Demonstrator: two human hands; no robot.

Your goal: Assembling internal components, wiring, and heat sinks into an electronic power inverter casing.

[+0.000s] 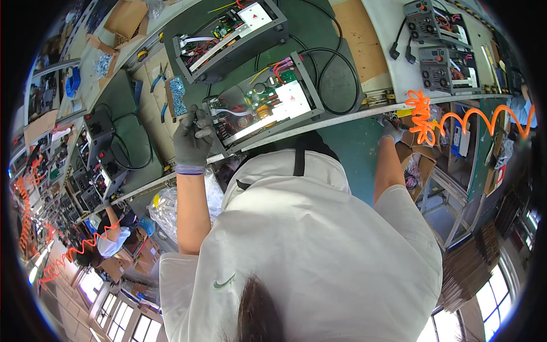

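Observation:
My left hand (194, 138), in a grey glove, is raised at the bench edge with its fingers curled together. Whatever they may pinch is too small to make out. It is beside the front left corner of an open electronic unit (265, 108), whose circuit board, wires and white plate show. Just beyond the hand is a small box of screws (178, 97). My right arm reaches out to the right, and the gloved right hand (391, 132) is low by the bench edge, near a cardboard box (423, 165). Its fingers are too small and partly hidden to read.
A second open unit (231, 40) lies farther back, with a black cable (356, 85) looped beside it. Pliers (159, 77) lie left of it. Two units (450, 68) stand at the far right, above an orange coiled hose (421, 117). Another person (111, 242) works at the left.

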